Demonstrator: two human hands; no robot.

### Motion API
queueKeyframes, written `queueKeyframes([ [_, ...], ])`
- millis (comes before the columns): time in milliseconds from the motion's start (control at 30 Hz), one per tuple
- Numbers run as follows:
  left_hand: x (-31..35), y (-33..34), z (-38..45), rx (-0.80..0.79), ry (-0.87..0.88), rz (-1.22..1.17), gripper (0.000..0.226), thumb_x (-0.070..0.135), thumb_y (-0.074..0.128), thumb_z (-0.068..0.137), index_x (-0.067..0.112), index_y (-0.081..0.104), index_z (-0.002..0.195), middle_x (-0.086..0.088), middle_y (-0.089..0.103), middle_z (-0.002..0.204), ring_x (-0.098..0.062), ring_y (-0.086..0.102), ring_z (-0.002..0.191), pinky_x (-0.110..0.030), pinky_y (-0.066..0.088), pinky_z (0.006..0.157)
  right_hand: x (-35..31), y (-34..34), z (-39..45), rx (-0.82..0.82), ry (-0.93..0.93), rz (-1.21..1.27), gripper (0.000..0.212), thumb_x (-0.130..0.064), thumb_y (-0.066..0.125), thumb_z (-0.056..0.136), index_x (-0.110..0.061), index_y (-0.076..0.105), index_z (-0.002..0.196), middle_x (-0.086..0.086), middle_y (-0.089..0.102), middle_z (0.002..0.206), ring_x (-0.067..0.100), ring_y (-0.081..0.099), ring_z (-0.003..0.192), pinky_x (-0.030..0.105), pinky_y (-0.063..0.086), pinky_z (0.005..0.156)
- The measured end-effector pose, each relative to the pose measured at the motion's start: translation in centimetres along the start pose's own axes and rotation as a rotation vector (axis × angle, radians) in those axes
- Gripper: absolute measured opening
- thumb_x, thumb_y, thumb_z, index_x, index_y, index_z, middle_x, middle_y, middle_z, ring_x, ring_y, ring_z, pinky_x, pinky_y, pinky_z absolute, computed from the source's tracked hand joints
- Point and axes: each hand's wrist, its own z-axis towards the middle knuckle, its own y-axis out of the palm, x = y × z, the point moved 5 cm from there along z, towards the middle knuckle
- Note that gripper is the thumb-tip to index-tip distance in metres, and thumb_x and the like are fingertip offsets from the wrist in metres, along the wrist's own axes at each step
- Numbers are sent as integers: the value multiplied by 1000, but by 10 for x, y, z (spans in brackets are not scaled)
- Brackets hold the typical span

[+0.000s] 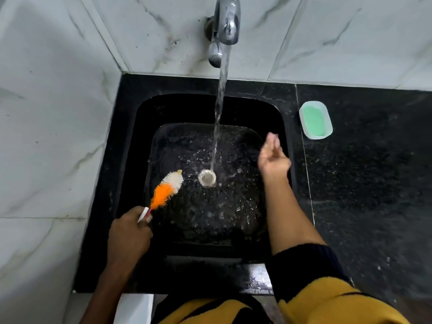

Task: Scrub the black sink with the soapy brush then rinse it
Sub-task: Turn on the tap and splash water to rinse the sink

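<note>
With the chrome wall tap (225,22) running into the black stone sink (210,108), the left hand (129,232) gripped the orange-and-white bristle brush (167,189) at the basin's left while the right hand (273,157) hung loosely cupped and empty, so splashing onto the worktop (362,183) seemed the likely fault.

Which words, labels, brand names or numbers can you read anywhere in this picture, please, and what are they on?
None: no readable text shows in the head view.
Chrome tap: no brand mark visible.
Soap dish with green soap: no lettering visible.
Orange and white brush in the left hand: handle shows no print.
Black sink and marble wall tiles: only veining and speckle.
</note>
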Motion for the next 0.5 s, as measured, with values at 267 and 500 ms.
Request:
queueKeyframes([
  [267, 8, 1, -1, 3, 27, 4, 24, 1, 66, 85, 22, 65, 75, -3, 62, 57, -25, 62, 56, -39, 53, 56, 69, -65, 5, 276, 107, -416, 34, -4, 25, 97, 1, 58, 90, 13, 58, 72, 17, 57, 46, 21, 51, 47],
  [500, -1, -7, -6, 40, 4, -6, 23, 3, 65, 86, 22, 66, 74, -4, 63, 55, -25, 63, 54, -42, 55, 55, 165, 6, -9, 70, 347, -599, 43, -17, 25, 102, -10, 49, 67, 2, 47, 56, 13, 41, 49, 22, 36, 41],
])
